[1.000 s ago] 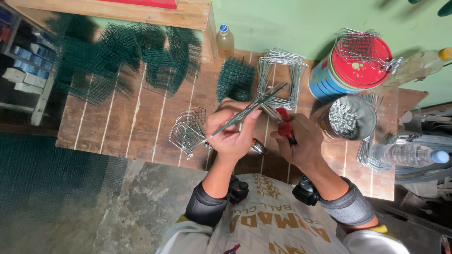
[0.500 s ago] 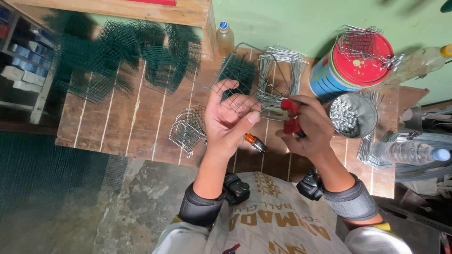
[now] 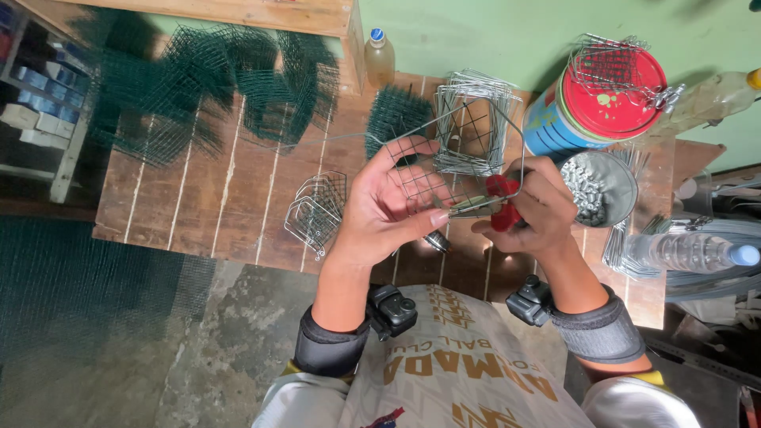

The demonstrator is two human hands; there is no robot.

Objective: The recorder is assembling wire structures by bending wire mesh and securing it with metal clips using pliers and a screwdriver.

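My left hand (image 3: 390, 208) holds a bare wire mesh panel (image 3: 456, 154) upright above the wooden table (image 3: 198, 214), thumb and fingers on its lower edge. My right hand (image 3: 537, 208) grips red-handled pliers (image 3: 499, 203) whose jaws meet the panel's lower right edge. A small finished wire basket (image 3: 319, 212) lies on the table just left of my left hand. Behind the panel stands a stack of bent wire frames (image 3: 476, 111).
Green mesh sheets (image 3: 214, 79) spread over the table's far left. A blue tin with a red lid (image 3: 602, 103) carries a wire basket. A round tin of small metal clips (image 3: 598, 186), a clear bottle (image 3: 688, 252) and an amber bottle (image 3: 379, 57) are nearby.
The flat wire piece was turned and raised; it is now an upright mesh panel in my left hand. My right hand moved in and brought the pliers to its edge.
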